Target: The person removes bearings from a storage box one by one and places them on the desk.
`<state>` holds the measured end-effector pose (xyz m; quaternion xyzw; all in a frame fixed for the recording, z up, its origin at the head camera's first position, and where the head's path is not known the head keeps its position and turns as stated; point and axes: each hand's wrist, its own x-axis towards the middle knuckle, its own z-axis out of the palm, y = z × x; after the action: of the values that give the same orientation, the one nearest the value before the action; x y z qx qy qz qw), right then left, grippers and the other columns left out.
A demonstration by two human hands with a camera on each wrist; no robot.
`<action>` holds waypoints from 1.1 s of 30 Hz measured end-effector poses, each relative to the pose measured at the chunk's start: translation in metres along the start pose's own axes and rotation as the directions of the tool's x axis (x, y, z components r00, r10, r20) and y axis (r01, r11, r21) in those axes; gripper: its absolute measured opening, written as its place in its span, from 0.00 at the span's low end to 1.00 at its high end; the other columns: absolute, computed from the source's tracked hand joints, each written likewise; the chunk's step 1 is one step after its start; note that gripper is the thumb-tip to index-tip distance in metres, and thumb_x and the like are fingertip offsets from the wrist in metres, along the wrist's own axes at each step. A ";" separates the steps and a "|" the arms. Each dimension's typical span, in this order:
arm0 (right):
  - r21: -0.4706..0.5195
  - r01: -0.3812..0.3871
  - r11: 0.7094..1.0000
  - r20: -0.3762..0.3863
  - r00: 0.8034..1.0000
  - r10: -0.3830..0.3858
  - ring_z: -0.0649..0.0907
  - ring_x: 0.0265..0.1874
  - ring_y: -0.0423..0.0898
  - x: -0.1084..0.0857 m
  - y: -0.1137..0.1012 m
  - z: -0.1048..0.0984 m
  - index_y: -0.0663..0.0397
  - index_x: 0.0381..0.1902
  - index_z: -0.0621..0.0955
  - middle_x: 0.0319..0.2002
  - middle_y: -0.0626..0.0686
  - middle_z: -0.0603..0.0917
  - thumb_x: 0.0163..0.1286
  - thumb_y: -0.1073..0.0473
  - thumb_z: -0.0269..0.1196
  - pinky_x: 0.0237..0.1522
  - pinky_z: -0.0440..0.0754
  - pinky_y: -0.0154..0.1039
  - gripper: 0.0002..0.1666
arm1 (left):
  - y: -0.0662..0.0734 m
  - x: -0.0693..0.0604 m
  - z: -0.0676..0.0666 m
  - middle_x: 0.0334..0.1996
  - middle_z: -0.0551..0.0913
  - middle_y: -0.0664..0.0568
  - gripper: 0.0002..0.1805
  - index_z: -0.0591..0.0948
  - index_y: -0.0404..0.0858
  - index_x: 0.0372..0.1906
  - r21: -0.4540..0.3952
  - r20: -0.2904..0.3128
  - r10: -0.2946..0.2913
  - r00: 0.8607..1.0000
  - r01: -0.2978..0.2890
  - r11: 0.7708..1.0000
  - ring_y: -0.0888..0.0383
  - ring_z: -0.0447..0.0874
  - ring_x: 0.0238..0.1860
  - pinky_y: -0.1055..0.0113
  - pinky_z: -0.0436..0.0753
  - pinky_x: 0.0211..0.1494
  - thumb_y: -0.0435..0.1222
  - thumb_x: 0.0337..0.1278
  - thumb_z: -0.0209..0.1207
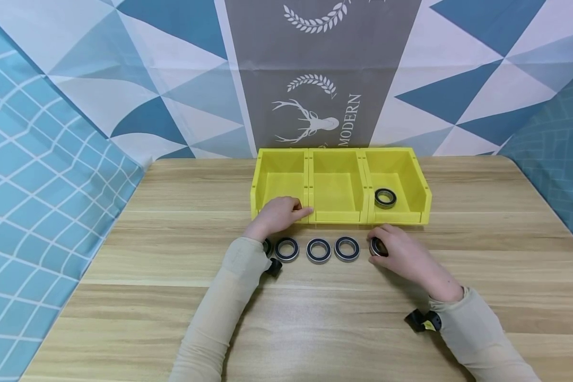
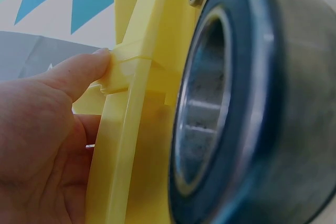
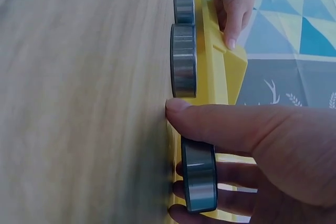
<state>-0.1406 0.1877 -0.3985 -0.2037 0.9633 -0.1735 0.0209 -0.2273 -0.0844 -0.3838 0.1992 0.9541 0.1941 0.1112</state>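
Note:
My left hand (image 1: 278, 216) lies over the front of the left compartment of the yellow bin (image 1: 341, 217). Its thumb touches the rim near the divider; the other fingers go behind the front wall, where their tips are hidden. At the right end of a row of bearings, my right hand (image 1: 403, 253) holds a bearing (image 3: 199, 177) between thumb and fingers. That bearing lies at table level. To its left lie bearings (image 1: 347, 249), each flat on the wood; one is partly covered by my left wrist. A large bearing (image 2: 236, 103) fills much of the left wrist view.
Another bearing (image 1: 385, 198) sits in the bin's right compartment, tilted against the divider. The bin stands at the back of the wooden table (image 1: 286, 329), before a patterned cloth (image 1: 196, 69). My sleeves carry dark wrist cameras (image 1: 422, 320).

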 end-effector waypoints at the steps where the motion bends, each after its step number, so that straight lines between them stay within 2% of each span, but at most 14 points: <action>1: -0.005 0.007 1.000 0.004 1.000 -0.007 0.79 0.41 0.52 0.000 0.000 0.000 0.56 0.44 0.77 0.43 0.56 0.78 0.51 0.57 0.69 0.43 0.75 0.51 0.22 | 0.000 0.000 0.000 0.21 0.73 0.54 0.23 0.76 0.41 0.28 0.000 -0.001 -0.001 1.000 0.001 1.000 0.58 0.71 0.26 0.67 0.69 0.32 0.56 0.61 0.47; 15: -0.014 0.044 0.999 0.024 0.999 -0.044 0.78 0.45 0.54 -0.001 0.000 0.000 0.56 0.48 0.78 0.46 0.57 0.78 0.52 0.55 0.69 0.46 0.74 0.52 0.24 | -0.001 0.000 0.001 0.21 0.72 0.55 0.23 0.75 0.41 0.27 -0.001 -0.002 -0.003 1.000 0.003 1.000 0.58 0.70 0.25 0.67 0.68 0.32 0.56 0.60 0.47; 23: -0.017 0.076 0.997 0.003 0.997 -0.076 0.77 0.39 0.49 -0.002 0.003 0.002 0.55 0.46 0.79 0.42 0.55 0.76 0.52 0.56 0.69 0.42 0.74 0.49 0.22 | 0.000 0.000 0.000 0.21 0.73 0.54 0.23 0.76 0.41 0.28 0.001 0.003 0.001 1.000 -0.001 1.000 0.58 0.70 0.25 0.68 0.68 0.32 0.56 0.61 0.47; 33: -0.013 0.090 0.996 0.011 0.996 -0.090 0.76 0.41 0.50 -0.001 0.004 0.004 0.56 0.46 0.78 0.43 0.56 0.76 0.53 0.56 0.68 0.44 0.74 0.49 0.22 | -0.002 0.001 0.001 0.20 0.72 0.54 0.23 0.75 0.41 0.28 -0.005 0.010 -0.005 1.000 0.005 1.000 0.58 0.70 0.25 0.68 0.67 0.31 0.57 0.61 0.46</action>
<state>-0.1405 0.1903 -0.4033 -0.2480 0.9542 -0.1667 0.0169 -0.2286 -0.0851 -0.3850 0.1976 0.9535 0.1953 0.1170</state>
